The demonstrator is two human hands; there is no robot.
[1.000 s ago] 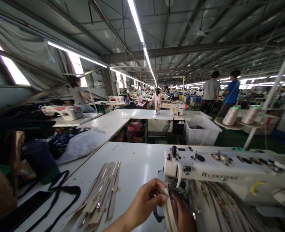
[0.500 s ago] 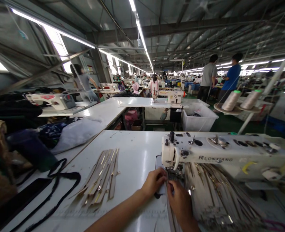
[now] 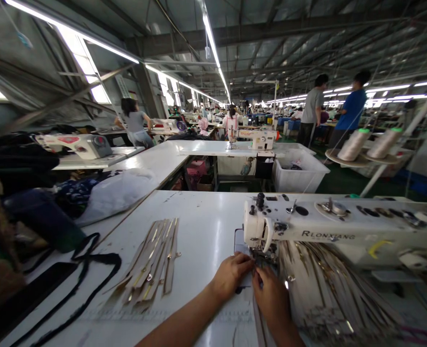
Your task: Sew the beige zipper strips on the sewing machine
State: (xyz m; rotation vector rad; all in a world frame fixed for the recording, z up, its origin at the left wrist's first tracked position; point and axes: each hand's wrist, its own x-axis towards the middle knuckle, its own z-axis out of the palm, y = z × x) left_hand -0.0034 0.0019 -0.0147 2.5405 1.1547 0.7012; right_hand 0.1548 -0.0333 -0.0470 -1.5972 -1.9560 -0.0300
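My left hand [image 3: 231, 275] is closed at the needle end of a white sewing machine [image 3: 322, 226], its fingertips pinched on a grey zipper. Close beside it, my right hand [image 3: 271, 294] grips the same zipper [image 3: 260, 320], whose tape trails toward me along the table. The fingertips nearly meet just in front of the presser foot, and they cover the pinched part. To the left lies a small fanned batch of grey zippers [image 3: 152, 260] with gold teeth and metal pulls. A thick bundle of similar zippers [image 3: 314, 284] spreads under the machine arm on the right.
Two thread cones [image 3: 353, 144] stand on a holder at right. Black straps [image 3: 103, 262] and a white bag [image 3: 117, 193] lie at left. Beyond the table are a white plastic bin [image 3: 300, 171] and another sewing machine [image 3: 259, 139]. Several people are farther off.
My left hand has shifted slightly right, its fingertips nearer my right hand. The right hand keeps its grip on the zipper. A person at the far left has changed posture.
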